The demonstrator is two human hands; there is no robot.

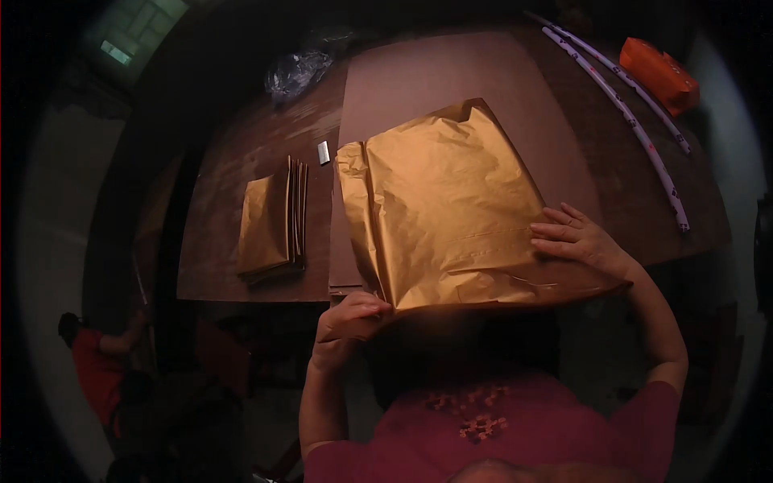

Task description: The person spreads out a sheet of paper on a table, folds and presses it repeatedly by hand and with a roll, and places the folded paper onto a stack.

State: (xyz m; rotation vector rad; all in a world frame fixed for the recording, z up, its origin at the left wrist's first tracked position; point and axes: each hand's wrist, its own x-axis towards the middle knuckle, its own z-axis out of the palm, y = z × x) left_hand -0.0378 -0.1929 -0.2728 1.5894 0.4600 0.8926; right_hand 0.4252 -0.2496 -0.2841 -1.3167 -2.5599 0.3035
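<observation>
A large sheet of gold paper (451,209) lies over a flat brown board (443,72), its near edge hanging past the table's front. Along its left side runs a folded strip. My left hand (351,318) is closed on the paper's near left corner. On the paper's right edge rests my right hand (576,237), its fingers spread. To the left stands a stack of folded gold paper pieces (270,221). A small silvery-white object (324,153) is between the stack and the sheet's upper left corner.
Crumpled clear plastic (299,74) is at the table's far left. Two long patterned rolls (636,133) and an orange packet (659,74) lie at the far right. Another person in red (97,366) is at the lower left, away from the table (209,258).
</observation>
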